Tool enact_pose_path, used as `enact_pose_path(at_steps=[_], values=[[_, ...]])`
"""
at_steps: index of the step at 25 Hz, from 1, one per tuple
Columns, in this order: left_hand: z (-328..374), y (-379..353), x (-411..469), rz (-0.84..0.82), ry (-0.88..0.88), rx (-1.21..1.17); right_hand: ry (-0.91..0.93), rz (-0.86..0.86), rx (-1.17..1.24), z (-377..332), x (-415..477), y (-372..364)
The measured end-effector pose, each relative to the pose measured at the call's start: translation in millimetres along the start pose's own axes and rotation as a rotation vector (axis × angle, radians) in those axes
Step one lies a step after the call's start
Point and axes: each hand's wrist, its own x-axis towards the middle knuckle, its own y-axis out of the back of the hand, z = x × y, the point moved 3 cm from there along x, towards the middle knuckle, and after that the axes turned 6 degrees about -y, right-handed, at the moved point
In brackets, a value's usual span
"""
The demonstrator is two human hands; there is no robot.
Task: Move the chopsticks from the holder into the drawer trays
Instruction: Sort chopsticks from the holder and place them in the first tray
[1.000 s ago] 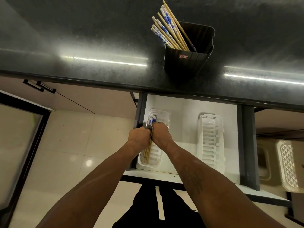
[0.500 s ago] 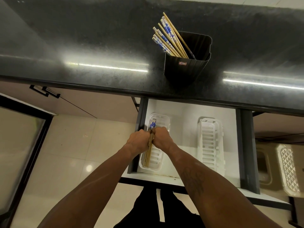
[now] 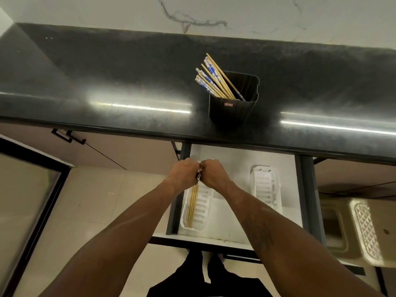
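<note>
A black holder point(image 3: 232, 109) stands on the dark counter with several blue-and-white-topped wooden chopsticks point(image 3: 213, 79) leaning left out of it. Below, an open drawer point(image 3: 232, 154) contains two white slotted trays. A small bundle of chopsticks point(image 3: 192, 205) lies along the left tray point(image 3: 203, 213), tips toward me. My left hand point(image 3: 184, 173) and my right hand point(image 3: 214, 174) are fisted side by side around the bundle's patterned top ends, over the tray's far end. The right tray point(image 3: 265, 187) holds nothing.
The counter's front edge point(image 3: 128, 130) overhangs the drawer's back. A cabinet handle point(image 3: 68, 136) sits at the left, above a pale tiled floor. A clear patterned plastic container point(image 3: 366, 230) stands at the right, beyond the drawer's dark side rail point(image 3: 308, 196).
Both hands have slid toward the far end of the left tray along the bundle, exposing more of the wooden shafts. The camera has tilted up, so the wall now shows.
</note>
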Motion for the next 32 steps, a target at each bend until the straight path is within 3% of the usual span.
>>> enact_pose_path(at_steps=[6, 20, 23, 28, 32], values=[[11, 63, 15, 0.132, -0.052, 0.027, 0.091, 0.149, -0.056, -19, -1, 61], [19, 217, 42, 0.518, -0.24, 0.086, 0.537, 0.654, 0.132, -59, -2, 205], [14, 226, 49, 0.625, -0.143, -0.033, 0.504, 0.705, 0.167, -64, 9, 223], [2, 221, 51, 0.808, 0.208, -0.378, 0.431, 0.697, 0.151, -73, 29, 228], [-13, 203, 71, 0.73, 0.384, -0.771, 0.414, 0.686, 0.16, -82, 40, 227]])
